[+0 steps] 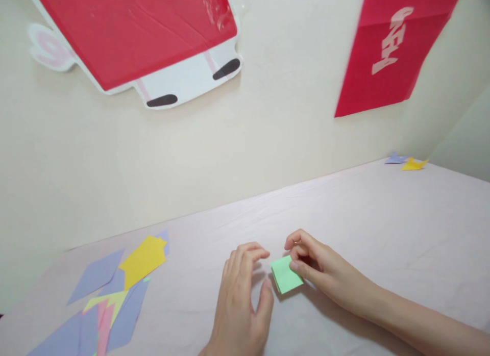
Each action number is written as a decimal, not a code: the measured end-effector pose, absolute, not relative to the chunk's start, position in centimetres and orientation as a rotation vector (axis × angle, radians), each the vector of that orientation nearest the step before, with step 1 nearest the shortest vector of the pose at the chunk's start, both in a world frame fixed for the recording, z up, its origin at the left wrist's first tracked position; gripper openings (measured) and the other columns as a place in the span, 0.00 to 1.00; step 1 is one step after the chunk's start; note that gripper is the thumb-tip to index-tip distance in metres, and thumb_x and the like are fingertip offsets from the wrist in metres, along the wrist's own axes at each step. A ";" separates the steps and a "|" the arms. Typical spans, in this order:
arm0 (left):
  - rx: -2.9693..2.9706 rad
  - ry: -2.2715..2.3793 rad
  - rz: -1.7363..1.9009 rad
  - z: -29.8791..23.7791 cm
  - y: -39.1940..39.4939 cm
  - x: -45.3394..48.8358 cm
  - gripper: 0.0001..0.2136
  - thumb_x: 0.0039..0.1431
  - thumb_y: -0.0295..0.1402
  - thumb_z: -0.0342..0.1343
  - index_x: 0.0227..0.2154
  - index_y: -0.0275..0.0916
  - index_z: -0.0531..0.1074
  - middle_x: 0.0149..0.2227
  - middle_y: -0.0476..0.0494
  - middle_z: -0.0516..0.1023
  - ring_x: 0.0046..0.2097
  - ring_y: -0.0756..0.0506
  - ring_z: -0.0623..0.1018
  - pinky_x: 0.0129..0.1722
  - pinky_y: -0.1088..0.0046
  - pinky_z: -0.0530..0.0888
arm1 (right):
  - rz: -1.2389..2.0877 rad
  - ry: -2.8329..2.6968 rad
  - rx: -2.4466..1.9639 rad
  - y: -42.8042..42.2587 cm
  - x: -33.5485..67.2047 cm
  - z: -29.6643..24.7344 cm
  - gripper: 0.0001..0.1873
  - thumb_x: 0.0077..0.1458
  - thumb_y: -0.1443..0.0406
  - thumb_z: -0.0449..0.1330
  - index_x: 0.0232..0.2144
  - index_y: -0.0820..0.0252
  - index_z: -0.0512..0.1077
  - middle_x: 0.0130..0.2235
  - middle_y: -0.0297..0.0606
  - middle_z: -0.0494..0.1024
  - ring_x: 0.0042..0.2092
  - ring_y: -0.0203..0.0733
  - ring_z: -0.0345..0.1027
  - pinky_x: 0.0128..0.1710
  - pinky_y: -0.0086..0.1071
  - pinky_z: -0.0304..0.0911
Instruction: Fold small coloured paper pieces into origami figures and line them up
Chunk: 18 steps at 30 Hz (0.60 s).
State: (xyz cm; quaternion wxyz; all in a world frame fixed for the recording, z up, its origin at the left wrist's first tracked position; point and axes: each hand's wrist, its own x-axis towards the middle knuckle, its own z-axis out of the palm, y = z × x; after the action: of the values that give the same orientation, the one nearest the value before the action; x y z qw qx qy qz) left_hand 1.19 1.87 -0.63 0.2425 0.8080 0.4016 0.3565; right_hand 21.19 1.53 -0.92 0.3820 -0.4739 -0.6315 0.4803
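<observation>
A small folded green paper lies on the pale tablecloth. My right hand comes in from the right, its thumb and curled fingers pinching the paper's right edge. My left hand rests just left of the paper with its fingers curved and apart, the thumb close to the paper's lower left corner, holding nothing.
A loose pile of folded coloured papers, purple, yellow and pink, lies at the left front. Two small folded pieces, purple and yellow, sit at the far right by the wall. Red sheets hang on the wall.
</observation>
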 end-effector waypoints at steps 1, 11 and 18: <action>2.333 1.004 0.935 -0.6 2.0 0.8 0.14 0.60 0.21 0.47 0.46 0.41 0.66 0.49 0.41 0.72 0.50 0.42 0.71 0.49 0.62 0.68 | 1.186 -1.679 -1.225 1.5 21.2 -1.0 0.02 0.62 0.67 0.51 0.38 0.57 0.62 0.26 0.27 0.64 0.29 0.35 0.58 0.30 0.28 0.55; 2.847 0.696 0.615 -1.3 2.1 0.0 0.20 0.55 0.18 0.47 0.50 0.37 0.70 0.51 0.37 0.77 0.52 0.39 0.76 0.48 0.61 0.75 | 0.809 -2.083 -1.167 2.1 22.0 -1.3 0.10 0.61 0.73 0.51 0.33 0.58 0.69 0.34 0.38 0.71 0.40 0.43 0.64 0.42 0.36 0.61; 2.858 0.679 0.616 -1.4 2.0 -0.7 0.20 0.55 0.19 0.48 0.50 0.36 0.70 0.52 0.36 0.77 0.52 0.40 0.77 0.48 0.64 0.76 | 1.028 -2.151 -0.983 2.9 23.7 -0.7 0.13 0.56 0.77 0.57 0.34 0.56 0.77 0.43 0.38 0.71 0.47 0.41 0.65 0.48 0.35 0.62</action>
State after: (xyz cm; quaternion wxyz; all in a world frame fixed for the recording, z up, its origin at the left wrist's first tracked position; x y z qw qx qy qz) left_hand -0.68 1.98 -1.43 0.0700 0.9499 0.2256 0.2049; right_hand 23.68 2.86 -0.75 0.2777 -0.3664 -0.8013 0.3829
